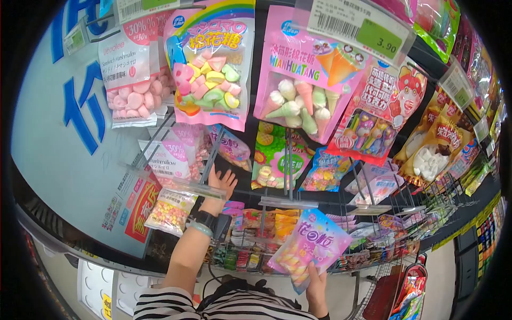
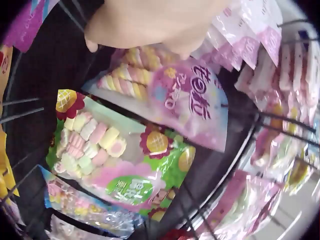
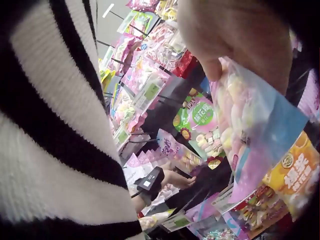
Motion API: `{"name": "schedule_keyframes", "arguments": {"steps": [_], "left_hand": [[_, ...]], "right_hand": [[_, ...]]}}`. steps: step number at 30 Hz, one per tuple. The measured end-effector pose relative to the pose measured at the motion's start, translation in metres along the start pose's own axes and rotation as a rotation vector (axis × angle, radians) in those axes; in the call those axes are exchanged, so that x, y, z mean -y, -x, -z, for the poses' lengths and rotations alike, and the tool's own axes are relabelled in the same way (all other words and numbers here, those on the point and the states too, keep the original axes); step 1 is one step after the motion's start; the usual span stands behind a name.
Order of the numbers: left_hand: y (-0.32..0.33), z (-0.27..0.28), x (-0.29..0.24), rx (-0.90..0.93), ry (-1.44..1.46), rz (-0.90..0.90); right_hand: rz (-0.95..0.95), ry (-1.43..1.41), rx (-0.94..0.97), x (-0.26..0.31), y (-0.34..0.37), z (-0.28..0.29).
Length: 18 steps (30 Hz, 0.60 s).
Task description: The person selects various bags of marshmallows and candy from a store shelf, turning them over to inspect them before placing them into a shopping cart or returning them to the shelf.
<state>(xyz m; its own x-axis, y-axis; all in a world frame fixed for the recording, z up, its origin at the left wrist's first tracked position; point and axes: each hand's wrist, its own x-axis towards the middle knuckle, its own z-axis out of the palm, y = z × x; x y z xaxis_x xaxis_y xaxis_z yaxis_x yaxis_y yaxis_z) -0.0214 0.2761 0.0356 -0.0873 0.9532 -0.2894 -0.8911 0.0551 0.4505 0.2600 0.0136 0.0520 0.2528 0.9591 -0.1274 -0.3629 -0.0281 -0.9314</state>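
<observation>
My right hand [image 1: 317,290] pinches the lower edge of a pink and blue marshmallow bag [image 1: 312,248]; in the right wrist view the thumb lies on that bag [image 3: 250,130]. My left hand [image 1: 222,182] is raised among the shelf hooks with fingers spread, holding nothing. Just beyond it hangs a purple and pink bag [image 1: 230,148] of the same lettering. The left wrist view shows the left hand [image 2: 145,22] over the top of this hanging bag [image 2: 187,97]; whether they touch I cannot tell. Below that bag is a green marshmallow bag [image 2: 120,160].
Large bags hang on the upper hooks, including a rainbow-topped bag [image 1: 210,69] and a pink cone-marshmallow bag [image 1: 309,74]. Price tags [image 1: 354,32] and metal hooks stick out towards me. Left is a pale sign panel [image 1: 58,122]. A red basket [image 1: 381,288] stands at the lower right.
</observation>
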Motion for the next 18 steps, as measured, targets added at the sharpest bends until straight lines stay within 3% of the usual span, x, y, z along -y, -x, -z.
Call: {"name": "schedule_keyframes", "arguments": {"steps": [1,3,4,8,9,12,13,16,18], "left_hand": [[-0.001,0.001,0.005,0.005,0.006,-0.004],[0.000,0.000,0.014,-0.215,-0.445,-0.240],[0.013,-0.014,0.018,-0.244,-0.473,-0.337],[0.024,-0.025,0.035,-0.064,-1.153,-1.192],[0.023,-0.031,0.036,-0.067,-1.155,-1.192],[0.019,-0.040,0.031,-0.333,-1.462,-1.361],[0.016,-0.035,0.027,-0.339,-1.459,-1.364],[0.020,-0.033,0.019,-0.127,-1.441,-1.503],[0.039,-0.034,0.026,-0.132,-1.441,-1.413]], "right_hand": [[0.007,0.003,0.005,-0.003,0.001,0.004],[-0.031,0.039,-0.060,-0.006,0.002,0.010],[-0.035,0.040,-0.079,-0.005,0.003,0.010],[-0.018,0.018,-0.056,-0.009,0.001,0.017],[-0.035,0.033,-0.049,-0.009,0.002,0.020],[-0.062,0.054,-0.022,-0.004,0.006,0.024],[-0.069,0.062,-0.004,-0.001,0.006,0.025],[-0.032,0.042,-0.015,0.000,0.007,0.032],[-0.031,0.044,-0.004,0.001,0.005,0.040]]}}
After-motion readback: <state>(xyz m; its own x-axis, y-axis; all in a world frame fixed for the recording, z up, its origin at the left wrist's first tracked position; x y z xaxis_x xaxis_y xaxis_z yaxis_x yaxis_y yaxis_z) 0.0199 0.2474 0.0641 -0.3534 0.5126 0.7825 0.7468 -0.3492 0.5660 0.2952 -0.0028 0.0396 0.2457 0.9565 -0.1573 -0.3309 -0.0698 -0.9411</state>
